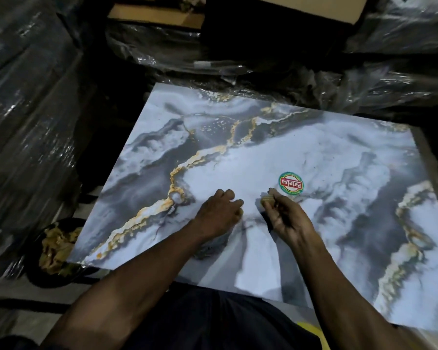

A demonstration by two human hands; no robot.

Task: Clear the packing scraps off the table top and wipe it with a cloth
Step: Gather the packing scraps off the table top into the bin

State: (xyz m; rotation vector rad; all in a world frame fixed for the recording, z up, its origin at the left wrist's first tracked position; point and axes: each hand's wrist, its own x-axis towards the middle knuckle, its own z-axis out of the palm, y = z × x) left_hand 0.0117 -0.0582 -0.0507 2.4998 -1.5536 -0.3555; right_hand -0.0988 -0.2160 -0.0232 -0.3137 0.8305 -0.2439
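- My counter [301, 152] is a smooth, flat marbled slab, grey and white with gold veins, and fills the middle of the scene.
- Crinkled plastic wrap [250, 72] lies along its far edge; a bin [58, 251] of scraps sits at the near left.
- My left hand [219, 213] rests on the slab, fingers loosely curled, holding nothing I can make out.
- My right hand [283, 215] pinches a small tan scrap [266, 200] beside a round sticker [290, 183].
- I judge I'm clearing scraps; next comes dropping this one, then wiping.
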